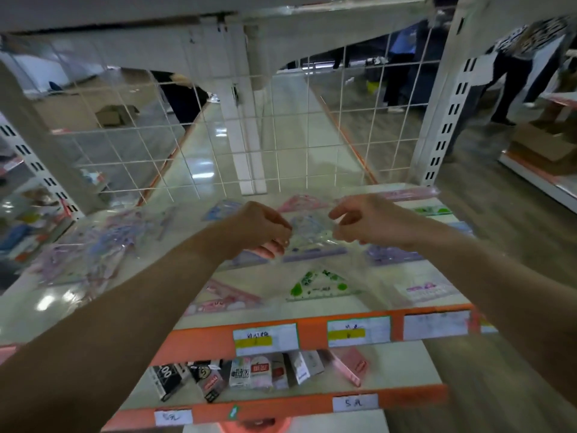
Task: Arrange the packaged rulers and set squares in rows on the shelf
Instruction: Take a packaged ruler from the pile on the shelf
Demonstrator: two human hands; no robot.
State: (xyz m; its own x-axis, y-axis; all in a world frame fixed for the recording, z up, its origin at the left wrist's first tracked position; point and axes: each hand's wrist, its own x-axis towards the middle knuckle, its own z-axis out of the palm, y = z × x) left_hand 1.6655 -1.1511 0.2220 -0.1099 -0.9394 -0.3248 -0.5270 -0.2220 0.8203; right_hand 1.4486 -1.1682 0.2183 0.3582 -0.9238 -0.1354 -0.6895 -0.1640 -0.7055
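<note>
My left hand (pixel 265 228) and my right hand (pixel 365 221) pinch the two upper corners of a clear packet with a purple ruler and set square (pixel 312 242), held just above the middle of the shelf (pixel 162 267). Below it, near the front edge, lie a green set-square packet (pixel 321 284), a pink packet (pixel 224 300) to its left and a pink ruler packet (pixel 427 290) to its right. Another purple packet (pixel 390 254) lies right of the held one. Pink and blue packets (pixel 299 203) lie behind my hands. A loose heap of packets (pixel 90 248) sits at the shelf's left.
A white wire grid (pixel 249 135) backs the shelf, with slotted uprights at both sides. The orange front rail (pixel 315 335) carries price labels. The lower shelf holds several small boxes (pixel 249 371). People stand in the aisle at the far right.
</note>
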